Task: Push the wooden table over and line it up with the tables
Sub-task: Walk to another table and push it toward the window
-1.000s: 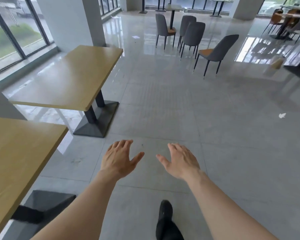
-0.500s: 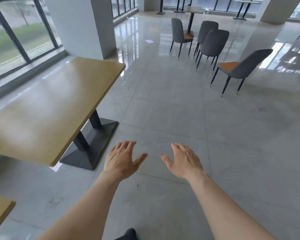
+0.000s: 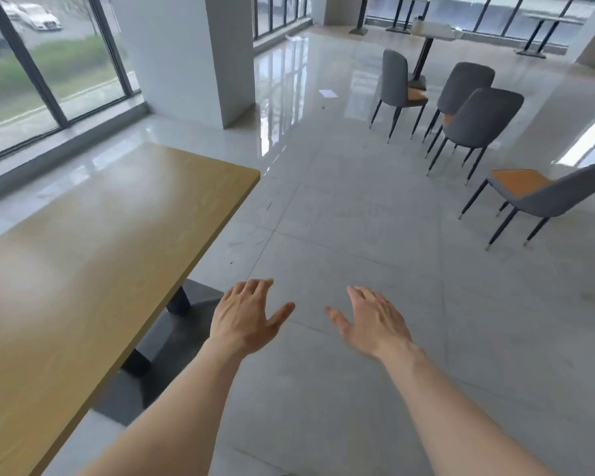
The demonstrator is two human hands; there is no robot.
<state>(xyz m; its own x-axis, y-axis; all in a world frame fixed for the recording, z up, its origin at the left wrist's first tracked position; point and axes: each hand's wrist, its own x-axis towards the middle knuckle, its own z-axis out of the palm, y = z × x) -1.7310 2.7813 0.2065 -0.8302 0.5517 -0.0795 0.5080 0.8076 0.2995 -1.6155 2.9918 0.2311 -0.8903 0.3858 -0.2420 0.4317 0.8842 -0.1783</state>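
Both hands out front and empty, left hand [image 3: 246,316] and right hand [image 3: 375,319] spread open over the floor [image 3: 358,235] at lower centre, touching nothing. The wooden desk [image 3: 93,255] fills the left of the frame on its dark base [image 3: 158,348], its long edge just beside the left forearm. Best bet, I'd say: plant both palms flat along that edge, push low and steady so the base slides rather than tips.

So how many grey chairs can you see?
4. One chair stands beside a far table, two more sit just right of it, and the nearest is at the right edge, partly cut off. More may be hidden out of view.
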